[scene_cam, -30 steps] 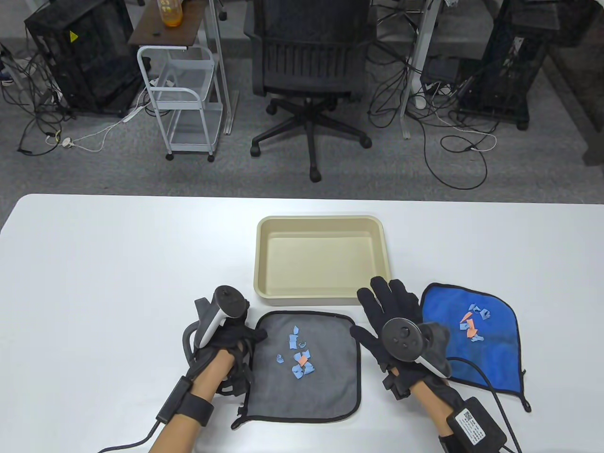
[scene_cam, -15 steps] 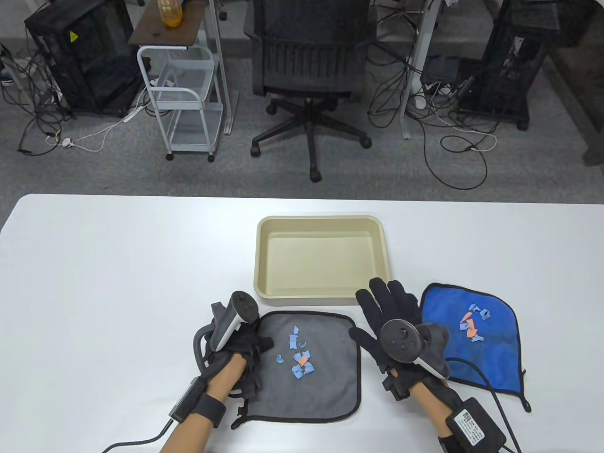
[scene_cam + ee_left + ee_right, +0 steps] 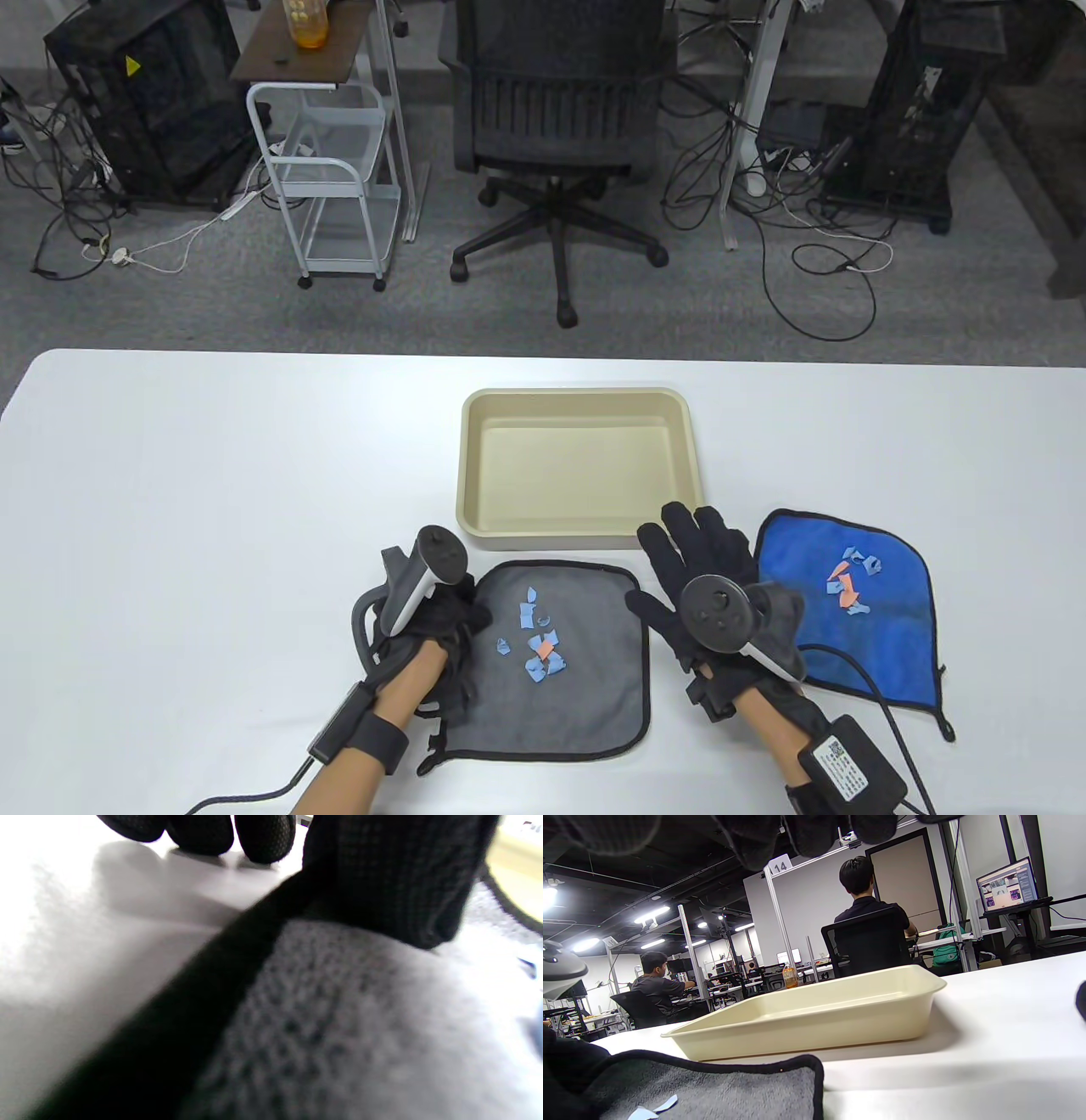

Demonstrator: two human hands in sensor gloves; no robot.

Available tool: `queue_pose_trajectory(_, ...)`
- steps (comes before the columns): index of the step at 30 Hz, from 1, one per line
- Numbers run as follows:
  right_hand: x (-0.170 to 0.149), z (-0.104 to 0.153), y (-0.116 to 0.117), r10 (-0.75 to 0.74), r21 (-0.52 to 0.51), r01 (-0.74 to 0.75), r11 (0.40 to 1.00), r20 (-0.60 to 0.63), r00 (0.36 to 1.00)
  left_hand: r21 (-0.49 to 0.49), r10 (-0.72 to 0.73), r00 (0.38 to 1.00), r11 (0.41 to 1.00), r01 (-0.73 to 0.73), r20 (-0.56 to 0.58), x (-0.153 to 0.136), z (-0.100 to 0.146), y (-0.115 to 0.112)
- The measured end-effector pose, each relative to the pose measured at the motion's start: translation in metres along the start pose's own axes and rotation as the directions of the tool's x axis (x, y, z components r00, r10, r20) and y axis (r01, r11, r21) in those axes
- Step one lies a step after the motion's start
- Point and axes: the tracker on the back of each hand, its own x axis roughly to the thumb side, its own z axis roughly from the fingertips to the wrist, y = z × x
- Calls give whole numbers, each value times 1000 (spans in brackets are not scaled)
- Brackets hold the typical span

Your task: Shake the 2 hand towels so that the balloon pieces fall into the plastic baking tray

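**On the table: left hand at the grey towel's edge**

Left hand (image 3: pixel 433 624) sits on the grey towel's (image 3: pixel 577 688) left edge; the wrist view shows its thumb pressed on the black hem, though a full pinch is unclear. Right hand (image 3: pixel 704 577) hovers flat, fingers spread, holding nothing, between the grey towel and the blue towel (image 3: pixel 882 645). Balloon pieces (image 3: pixel 536 637) lie on both. Tray (image 3: pixel 475 518) sits just beyond.

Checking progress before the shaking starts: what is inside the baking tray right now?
Nothing shows inside the beige baking tray; its floor looks bare in the table view. The right wrist view's low angle hides its floor behind the near wall.
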Motion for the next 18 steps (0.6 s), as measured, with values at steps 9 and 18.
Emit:
queue_pose_trajectory(9, 0, -1, 1, 7, 11, -7, 1000, -6, 1000, 9, -77, 993, 997, 76, 90, 13, 18, 16)
queue_pose_trajectory(18, 5, -4, 7, 41, 14, -40, 999, -39, 998, 7, -98, 988, 995, 97, 120, 21, 20, 23)
